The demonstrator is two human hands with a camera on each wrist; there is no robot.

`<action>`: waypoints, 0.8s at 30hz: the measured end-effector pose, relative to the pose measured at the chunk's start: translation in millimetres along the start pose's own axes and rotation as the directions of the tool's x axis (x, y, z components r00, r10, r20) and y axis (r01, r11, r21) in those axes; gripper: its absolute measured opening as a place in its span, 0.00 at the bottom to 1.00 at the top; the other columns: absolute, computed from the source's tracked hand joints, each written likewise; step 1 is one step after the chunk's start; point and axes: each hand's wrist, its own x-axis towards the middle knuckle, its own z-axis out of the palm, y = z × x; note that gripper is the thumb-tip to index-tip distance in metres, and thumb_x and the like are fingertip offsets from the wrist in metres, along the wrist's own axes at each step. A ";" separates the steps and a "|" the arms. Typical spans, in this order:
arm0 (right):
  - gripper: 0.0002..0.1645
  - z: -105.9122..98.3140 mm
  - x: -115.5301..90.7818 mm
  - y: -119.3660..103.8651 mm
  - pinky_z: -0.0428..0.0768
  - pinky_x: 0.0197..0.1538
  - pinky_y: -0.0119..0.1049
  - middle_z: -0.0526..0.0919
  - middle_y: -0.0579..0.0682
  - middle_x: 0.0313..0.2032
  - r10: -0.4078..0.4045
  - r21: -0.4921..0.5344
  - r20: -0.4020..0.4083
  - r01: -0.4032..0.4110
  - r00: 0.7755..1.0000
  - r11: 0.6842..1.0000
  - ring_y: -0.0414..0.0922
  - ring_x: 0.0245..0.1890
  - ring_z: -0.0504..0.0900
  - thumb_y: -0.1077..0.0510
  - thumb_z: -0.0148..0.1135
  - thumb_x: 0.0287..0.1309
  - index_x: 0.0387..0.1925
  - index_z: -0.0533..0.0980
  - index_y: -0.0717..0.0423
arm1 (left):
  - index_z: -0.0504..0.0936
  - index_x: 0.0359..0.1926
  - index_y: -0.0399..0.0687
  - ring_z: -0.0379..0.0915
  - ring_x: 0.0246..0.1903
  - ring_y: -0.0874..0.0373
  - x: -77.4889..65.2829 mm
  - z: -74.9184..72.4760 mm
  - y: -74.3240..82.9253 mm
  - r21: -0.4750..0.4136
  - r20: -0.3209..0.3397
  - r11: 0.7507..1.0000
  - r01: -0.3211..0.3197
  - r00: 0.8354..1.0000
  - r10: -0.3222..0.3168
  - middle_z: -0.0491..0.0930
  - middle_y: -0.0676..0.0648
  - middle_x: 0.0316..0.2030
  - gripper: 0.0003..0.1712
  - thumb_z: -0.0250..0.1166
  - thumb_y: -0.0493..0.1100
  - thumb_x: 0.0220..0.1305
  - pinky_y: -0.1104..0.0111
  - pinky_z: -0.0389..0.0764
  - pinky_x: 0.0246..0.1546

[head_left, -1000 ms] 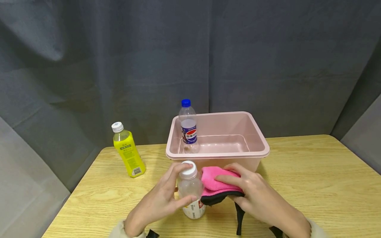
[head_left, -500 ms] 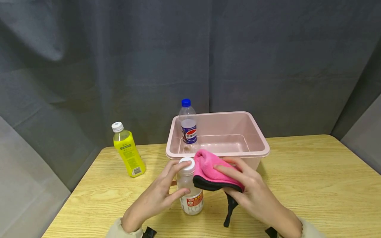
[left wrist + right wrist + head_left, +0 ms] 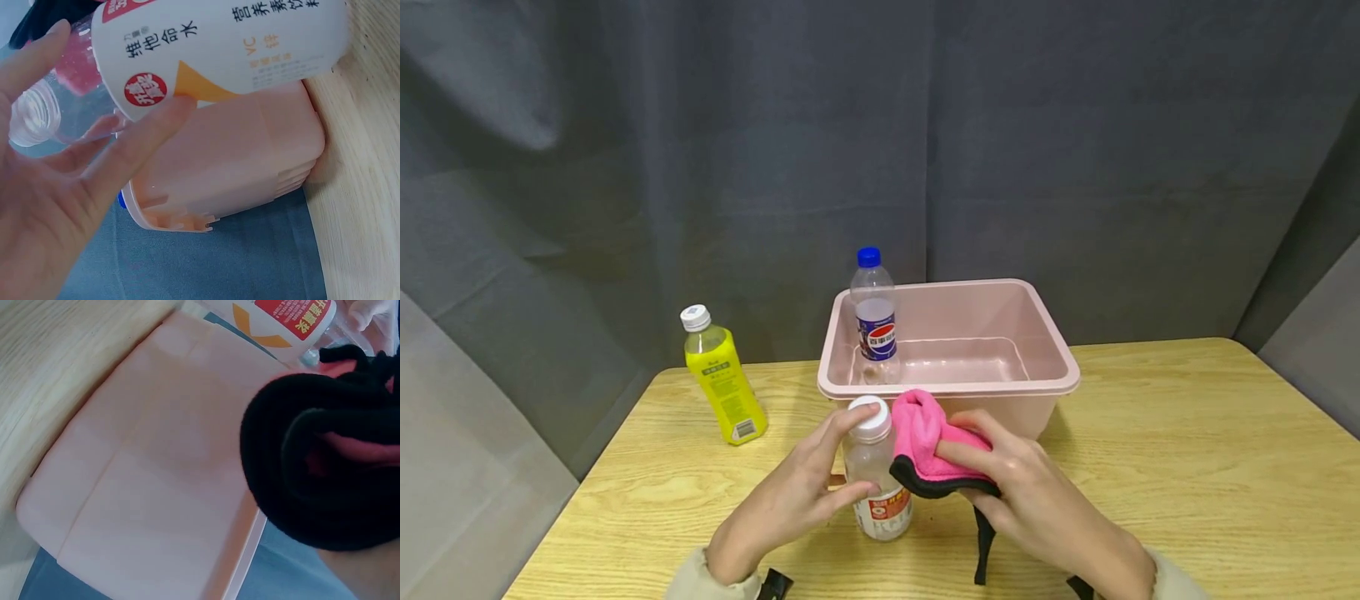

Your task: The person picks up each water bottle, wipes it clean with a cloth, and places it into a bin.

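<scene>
**Left hand [image 3: 801, 500] on vitamin-water bottle [image 3: 871, 458], right hand [image 3: 1026, 483] on pink cloth [image 3: 917, 429]**

Left to right, head view:

- Yellow-label bottle [image 3: 726, 387]: far left on the wood-grain surface [image 3: 1187, 450], white cap up, barcode at label bottom. Well apart from the hands.
- Left hand: grip wrapped round the vitamin-water bottle. Index fingertip on the white cap [image 3: 875, 423], thumb against the side. Pale sleeve [image 3: 707, 579] at the wrist.
- Vitamin-water bottle: roughly upright, in front of the pink plastic bin [image 3: 992, 312]. Clear shoulder; white label with red patches, orange wedge in both wrist views. Can't tell if the base touches the surface.
- Pepsi bottle [image 3: 876, 329]: upright inside the bin, left end, blue cap above the rim.
- Bin: rectangular, on the surface, long side toward the person, dark gray curtain [image 3: 790, 167] behind.
- Pink cloth: folded, black edging toward the person, black strap [image 3: 984, 546] hanging below. Just beside the bottle, contact can't be confirmed.
- Right hand: grip narrow, pinching the cloth. Fingers on the upper face, thumb under the edging. Right wrist view shows the edging curled round a pink fold.
</scene>
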 end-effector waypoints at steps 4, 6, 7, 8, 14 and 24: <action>0.38 3.5 -2.8 2.6 0.84 0.38 0.40 0.77 0.44 0.49 -0.004 -0.060 0.078 0.008 0.997 0.998 0.41 0.36 0.79 0.75 0.75 0.32 0.47 0.83 0.41 | 0.57 0.72 0.48 0.76 0.55 0.46 0.2 0.0 -0.3 0.038 -0.005 0.999 -0.019 1.000 0.019 0.72 0.39 0.60 0.47 0.74 0.31 0.58 0.63 0.85 0.47; 0.34 7.8 -6.3 4.3 0.82 0.34 0.38 0.76 0.44 0.45 0.004 -0.099 0.139 0.010 0.990 0.995 0.41 0.33 0.77 0.72 0.77 0.32 0.43 0.82 0.40 | 0.56 0.72 0.48 0.76 0.55 0.46 0.3 0.0 -0.1 0.048 -0.006 0.999 -0.026 1.000 0.026 0.72 0.39 0.60 0.47 0.74 0.31 0.58 0.59 0.84 0.50; 0.33 10.6 -8.7 5.0 0.82 0.34 0.39 0.75 0.45 0.44 0.009 -0.125 0.180 0.014 0.984 0.992 0.41 0.32 0.77 0.71 0.78 0.31 0.41 0.82 0.40 | 0.56 0.72 0.48 0.76 0.56 0.46 0.4 0.1 -0.2 0.048 -0.006 0.998 -0.028 1.000 0.028 0.72 0.39 0.60 0.47 0.74 0.32 0.58 0.58 0.84 0.51; 0.31 14.1 -11.3 6.0 0.80 0.31 0.38 0.75 0.45 0.42 0.012 -0.151 0.228 0.023 0.973 0.988 0.41 0.30 0.76 0.71 0.77 0.31 0.39 0.82 0.40 | 0.56 0.72 0.48 0.76 0.56 0.45 0.3 0.3 -0.1 0.044 -0.004 0.999 -0.028 1.000 0.028 0.71 0.39 0.60 0.47 0.74 0.32 0.59 0.59 0.84 0.50; 0.24 31.2 -23.0 11.1 0.74 0.25 0.34 0.75 0.45 0.34 0.073 -0.209 0.462 0.028 0.884 0.978 0.39 0.24 0.74 0.71 0.72 0.36 0.34 0.85 0.42 | 0.55 0.73 0.49 0.75 0.56 0.43 -0.2 2.0 0.4 0.014 0.010 1.000 -0.004 1.000 0.004 0.70 0.37 0.61 0.46 0.72 0.31 0.61 0.67 0.85 0.43; 0.29 23.7 -18.8 12.2 0.81 0.31 0.36 0.75 0.45 0.40 0.055 -0.181 0.413 0.023 0.909 0.983 0.39 0.29 0.77 0.67 0.80 0.34 0.43 0.85 0.43 | 0.54 0.74 0.49 0.75 0.56 0.42 -1.0 1.2 1.1 0.007 0.021 1.000 0.023 1.000 -0.023 0.69 0.36 0.62 0.47 0.71 0.31 0.61 0.69 0.85 0.41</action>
